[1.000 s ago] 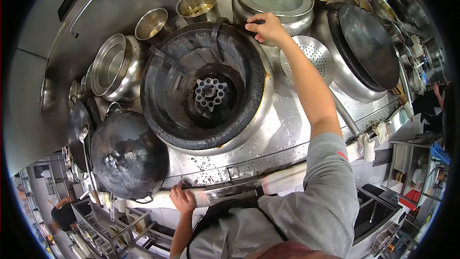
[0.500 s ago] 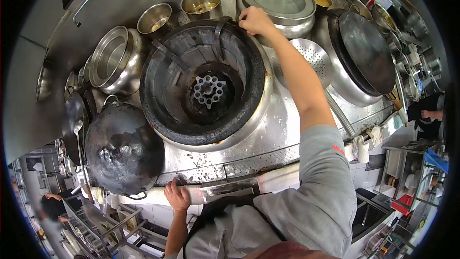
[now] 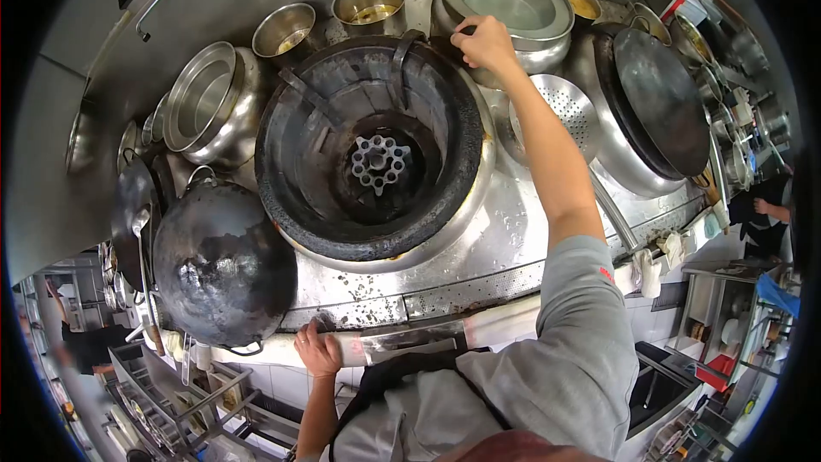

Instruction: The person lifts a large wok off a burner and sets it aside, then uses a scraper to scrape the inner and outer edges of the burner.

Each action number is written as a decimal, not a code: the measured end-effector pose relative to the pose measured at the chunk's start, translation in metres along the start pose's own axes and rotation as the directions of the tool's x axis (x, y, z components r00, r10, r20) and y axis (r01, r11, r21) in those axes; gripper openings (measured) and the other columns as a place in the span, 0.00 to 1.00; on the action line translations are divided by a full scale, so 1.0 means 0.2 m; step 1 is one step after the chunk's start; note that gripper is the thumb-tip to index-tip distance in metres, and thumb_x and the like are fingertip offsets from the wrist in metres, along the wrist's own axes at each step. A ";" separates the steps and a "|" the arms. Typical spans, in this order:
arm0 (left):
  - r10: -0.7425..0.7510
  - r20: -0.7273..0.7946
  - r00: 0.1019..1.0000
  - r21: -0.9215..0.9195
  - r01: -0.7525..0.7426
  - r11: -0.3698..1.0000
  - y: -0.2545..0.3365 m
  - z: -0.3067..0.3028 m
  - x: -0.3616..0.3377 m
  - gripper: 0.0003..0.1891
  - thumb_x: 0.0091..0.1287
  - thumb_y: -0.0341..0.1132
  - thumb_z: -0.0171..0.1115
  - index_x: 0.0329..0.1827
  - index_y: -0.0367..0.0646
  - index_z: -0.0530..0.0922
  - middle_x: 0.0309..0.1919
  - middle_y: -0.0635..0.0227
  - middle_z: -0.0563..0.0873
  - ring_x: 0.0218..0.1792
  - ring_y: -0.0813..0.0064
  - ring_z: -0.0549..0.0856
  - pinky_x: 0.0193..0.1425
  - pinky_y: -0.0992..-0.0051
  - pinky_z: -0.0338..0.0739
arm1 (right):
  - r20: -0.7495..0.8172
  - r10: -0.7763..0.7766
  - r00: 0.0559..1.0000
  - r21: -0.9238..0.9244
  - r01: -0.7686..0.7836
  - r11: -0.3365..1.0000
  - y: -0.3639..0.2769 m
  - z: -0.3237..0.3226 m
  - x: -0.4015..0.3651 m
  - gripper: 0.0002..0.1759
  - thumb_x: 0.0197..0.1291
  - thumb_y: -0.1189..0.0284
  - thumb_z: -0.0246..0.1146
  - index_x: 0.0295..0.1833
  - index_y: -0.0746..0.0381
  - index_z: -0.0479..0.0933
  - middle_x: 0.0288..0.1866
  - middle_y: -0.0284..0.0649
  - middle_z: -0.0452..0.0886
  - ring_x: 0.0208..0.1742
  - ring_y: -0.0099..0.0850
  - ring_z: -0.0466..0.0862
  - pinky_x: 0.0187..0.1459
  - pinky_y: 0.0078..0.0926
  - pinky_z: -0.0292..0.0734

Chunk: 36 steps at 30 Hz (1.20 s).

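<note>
My right hand (image 3: 486,43) reaches to the back edge of the round burner (image 3: 479,133), its fingers pinched round something dark that I cannot make out, beside the large steel pot with an inner basin (image 3: 505,0). My left hand (image 3: 317,350) rests with fingers apart on the counter's front edge, near a cloth-covered rail. Inside the burner well sits a metal burner head (image 3: 379,162) with ring holes. A dark wok (image 3: 224,261) lies upside down left of the burner.
A perforated strainer (image 3: 564,115) lies right of the burner. Farther right, a dark wok (image 3: 663,103) leans on a steel pot. Small steel pots (image 3: 369,7) stand along the back. Other people are at the far left (image 3: 90,349) and far right (image 3: 770,210).
The view has shifted slightly. My right hand is still at the burner's back edge, a little farther right of the rim. My left hand has stayed on the front edge.
</note>
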<state>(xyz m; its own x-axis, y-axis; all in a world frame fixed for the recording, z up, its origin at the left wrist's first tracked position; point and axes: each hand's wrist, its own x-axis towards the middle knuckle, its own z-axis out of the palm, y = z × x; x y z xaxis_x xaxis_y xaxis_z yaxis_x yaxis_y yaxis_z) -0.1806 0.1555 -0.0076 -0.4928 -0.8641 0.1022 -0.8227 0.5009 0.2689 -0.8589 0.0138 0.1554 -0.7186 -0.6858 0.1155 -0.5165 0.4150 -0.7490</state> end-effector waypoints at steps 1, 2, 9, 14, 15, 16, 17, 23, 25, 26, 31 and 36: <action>0.001 0.004 1.000 -0.006 -0.001 1.000 0.00 0.00 0.01 0.29 0.66 0.44 0.55 0.67 0.35 0.74 0.53 0.45 0.79 0.53 0.44 0.77 0.63 0.49 0.68 | 0.000 -0.046 0.999 -0.004 0.046 0.999 0.01 0.03 0.01 0.17 0.53 0.64 0.66 0.45 0.59 0.89 0.29 0.50 0.89 0.37 0.45 0.91 0.52 0.38 0.84; -0.006 0.010 1.000 -0.007 0.006 1.000 0.00 0.00 0.00 0.29 0.66 0.44 0.55 0.67 0.35 0.73 0.53 0.45 0.79 0.54 0.44 0.77 0.63 0.49 0.68 | 0.001 -0.087 0.996 -0.007 0.087 0.996 0.04 0.07 0.01 0.17 0.53 0.64 0.67 0.46 0.59 0.89 0.32 0.51 0.89 0.40 0.47 0.91 0.54 0.39 0.84; -0.013 0.003 1.000 0.003 0.013 1.000 0.00 0.00 0.02 0.30 0.67 0.45 0.55 0.68 0.35 0.73 0.52 0.44 0.79 0.55 0.43 0.77 0.62 0.48 0.68 | 0.094 -0.193 0.977 -0.223 0.210 0.952 0.04 -0.01 -0.04 0.18 0.55 0.63 0.70 0.50 0.58 0.88 0.43 0.55 0.89 0.49 0.54 0.88 0.58 0.46 0.82; -0.001 -0.026 1.000 -0.011 0.000 1.000 -0.02 0.02 0.00 0.29 0.65 0.44 0.55 0.67 0.36 0.74 0.51 0.45 0.79 0.53 0.44 0.77 0.61 0.49 0.68 | 0.039 -0.467 0.883 -0.179 0.466 0.866 0.01 0.12 -0.10 0.17 0.59 0.65 0.69 0.52 0.61 0.86 0.41 0.56 0.88 0.48 0.54 0.88 0.57 0.47 0.81; -0.021 0.004 1.000 -0.006 0.021 1.000 -0.01 0.01 0.01 0.29 0.66 0.44 0.55 0.67 0.36 0.74 0.51 0.45 0.79 0.54 0.43 0.77 0.62 0.49 0.68 | 0.048 -0.414 0.909 -0.188 0.415 0.890 0.02 0.14 -0.09 0.16 0.59 0.66 0.69 0.51 0.62 0.86 0.41 0.56 0.89 0.47 0.54 0.88 0.57 0.47 0.81; -0.020 -0.001 1.000 -0.003 0.020 1.000 0.00 0.01 0.01 0.29 0.66 0.44 0.55 0.67 0.36 0.74 0.51 0.45 0.79 0.54 0.43 0.76 0.62 0.49 0.68 | 0.049 -0.357 0.933 -0.196 0.360 0.912 0.02 0.15 -0.07 0.16 0.59 0.66 0.69 0.51 0.62 0.86 0.41 0.56 0.89 0.47 0.54 0.88 0.57 0.47 0.81; -0.020 -0.005 1.000 0.001 0.020 1.000 0.00 0.02 0.00 0.29 0.66 0.44 0.55 0.68 0.36 0.74 0.51 0.45 0.79 0.54 0.43 0.76 0.62 0.49 0.68 | 0.049 -0.355 0.934 -0.206 0.357 0.911 0.00 0.13 -0.10 0.16 0.59 0.66 0.69 0.50 0.62 0.87 0.41 0.56 0.89 0.47 0.54 0.88 0.57 0.47 0.81; -0.006 -0.023 1.000 -0.042 0.005 0.999 0.01 0.01 0.02 0.30 0.66 0.44 0.55 0.68 0.35 0.74 0.52 0.45 0.79 0.55 0.44 0.77 0.63 0.49 0.68 | -0.012 -0.309 0.951 -0.163 0.303 0.939 0.03 0.09 0.01 0.16 0.53 0.65 0.70 0.48 0.59 0.89 0.39 0.55 0.89 0.48 0.52 0.89 0.56 0.44 0.82; 0.005 -0.010 1.000 -0.029 -0.005 1.000 -0.01 0.00 0.01 0.30 0.66 0.44 0.55 0.68 0.35 0.74 0.52 0.45 0.79 0.54 0.44 0.77 0.63 0.49 0.68 | 0.206 -0.118 0.971 -0.096 0.140 0.986 0.00 -0.06 0.13 0.17 0.52 0.64 0.70 0.47 0.58 0.89 0.35 0.53 0.89 0.43 0.49 0.90 0.51 0.41 0.83; 0.008 -0.018 1.000 -0.025 -0.009 1.000 -0.02 0.00 0.02 0.30 0.66 0.44 0.55 0.68 0.34 0.74 0.52 0.45 0.79 0.54 0.44 0.77 0.63 0.49 0.68 | 0.290 -0.029 0.956 -0.102 0.061 0.993 -0.05 -0.12 0.16 0.17 0.52 0.63 0.71 0.47 0.57 0.89 0.34 0.52 0.89 0.40 0.48 0.90 0.50 0.40 0.84; -0.002 -0.009 1.000 -0.011 0.002 1.000 0.00 0.00 0.01 0.29 0.66 0.44 0.55 0.68 0.35 0.74 0.52 0.46 0.79 0.54 0.45 0.77 0.63 0.49 0.68 | 0.226 -0.183 0.957 -0.059 0.201 0.978 0.01 0.00 0.13 0.15 0.52 0.61 0.72 0.45 0.55 0.89 0.33 0.51 0.89 0.38 0.49 0.90 0.49 0.40 0.84; 0.016 -0.008 1.000 -0.003 -0.016 1.000 0.00 -0.01 0.00 0.29 0.66 0.43 0.55 0.68 0.36 0.74 0.52 0.46 0.79 0.54 0.45 0.76 0.63 0.49 0.68 | -0.101 -0.076 0.992 0.071 0.083 0.994 0.11 0.11 0.03 0.15 0.51 0.61 0.72 0.44 0.55 0.90 0.35 0.52 0.89 0.43 0.50 0.89 0.53 0.42 0.83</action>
<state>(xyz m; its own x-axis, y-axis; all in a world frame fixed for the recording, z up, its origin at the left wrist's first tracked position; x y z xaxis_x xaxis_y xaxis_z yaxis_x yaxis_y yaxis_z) -0.1800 0.1550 -0.0052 -0.5035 -0.8565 0.1137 -0.8140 0.5144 0.2699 -0.8646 0.0058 0.1243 -0.7206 -0.6514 0.2375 -0.5401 0.3127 -0.7813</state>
